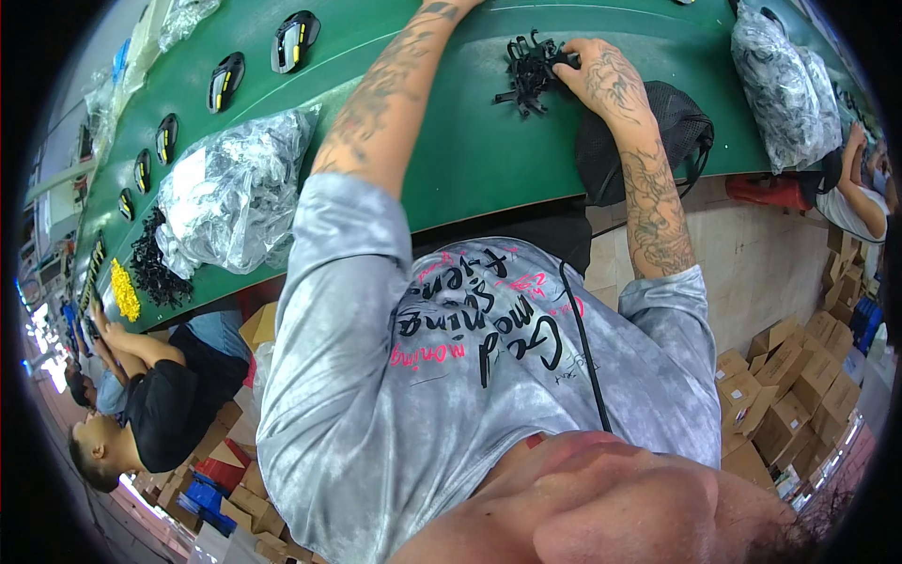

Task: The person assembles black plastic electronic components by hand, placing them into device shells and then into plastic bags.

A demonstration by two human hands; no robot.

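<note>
My right hand [606,83] is at a small pile of black plastic parts [528,75] on the green table. Its thumb and fingertips close on a black part at the pile's right side. The parts are thin and hooked; their exact kind is hard to make out. My left forearm [385,103] reaches to the far edge of the picture, where only the wrist and the back of my left hand [455,5] show; its fingers are cut off. A black mesh bag [691,127] with a cord lies under my right forearm.
Several black devices with yellow strips [296,42] stand in a row at the far left. A clear bag of parts [235,188] lies left, near black parts [160,263] and yellow pieces [124,291]. Another full bag [785,89] is right. Co-workers sit at both sides; cartons [789,395] stand behind.
</note>
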